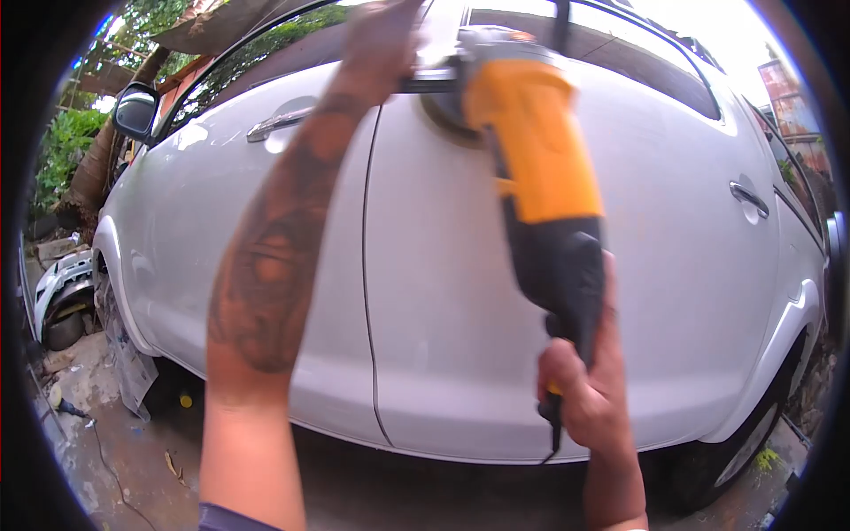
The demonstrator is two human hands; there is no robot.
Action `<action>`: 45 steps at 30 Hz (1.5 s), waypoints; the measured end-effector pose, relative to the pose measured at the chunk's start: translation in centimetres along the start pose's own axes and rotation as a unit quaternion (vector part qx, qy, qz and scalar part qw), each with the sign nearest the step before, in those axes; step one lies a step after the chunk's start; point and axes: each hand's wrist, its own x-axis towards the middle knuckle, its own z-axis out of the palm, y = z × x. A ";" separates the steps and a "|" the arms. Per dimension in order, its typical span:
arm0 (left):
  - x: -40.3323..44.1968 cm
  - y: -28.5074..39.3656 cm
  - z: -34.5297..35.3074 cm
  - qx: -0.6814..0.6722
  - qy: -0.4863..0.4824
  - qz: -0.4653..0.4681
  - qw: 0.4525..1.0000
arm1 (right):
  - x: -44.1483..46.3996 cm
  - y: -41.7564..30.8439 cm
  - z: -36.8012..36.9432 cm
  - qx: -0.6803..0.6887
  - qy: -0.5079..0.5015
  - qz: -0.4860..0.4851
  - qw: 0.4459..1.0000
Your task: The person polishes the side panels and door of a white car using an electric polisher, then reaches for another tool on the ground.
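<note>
My right hand (591, 394) is wrapped around the black rear grip of an orange and black polisher (540, 150). The tool stands nearly upright in view, its round pad (450, 119) against or very close to the white car door, just below the window; exact contact is unclear. My left hand (381, 49) is raised beside the polisher's head, to its left. Motion blur smears its fingers, so its grip does not show. The tattooed left forearm crosses in front of the car's white side (425, 310) and the seam between two doors.
A chrome door handle (282, 122) is left of my forearm, another handle (750, 199) far right. The side mirror (136, 111) sticks out at upper left. A thin cord (111, 469) lies on the concrete floor. A white bumper-like part (60, 288) rests at far left.
</note>
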 end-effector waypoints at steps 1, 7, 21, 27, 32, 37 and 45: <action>-0.3 2.6 -2.0 -0.198 0.063 -0.176 0.962 | 1.3 0.2 0.6 -0.012 -0.041 -0.003 0.999; 0.1 2.3 -9.6 -0.121 0.175 -0.210 0.954 | 6.4 -0.4 2.9 0.072 -0.213 -0.074 0.972; 4.8 4.2 0.6 -0.158 0.075 -0.220 0.960 | 4.4 -1.3 -5.6 0.007 -0.117 -0.125 0.985; 8.5 6.9 11.6 -0.265 0.019 -0.219 0.939 | 1.4 -3.5 -13.1 0.039 0.026 -0.080 0.996; 8.5 10.8 19.9 -0.246 -0.009 -0.224 0.943 | -0.4 -4.7 -18.8 -0.015 0.143 -0.089 0.986; 9.4 11.8 24.3 -0.266 -0.043 -0.208 0.940 | -2.6 -4.7 -21.9 -0.044 0.188 -0.087 0.977; 10.1 10.1 24.0 -0.299 -0.089 -0.176 0.934 | -3.0 -2.2 -16.3 0.035 0.216 -0.086 0.972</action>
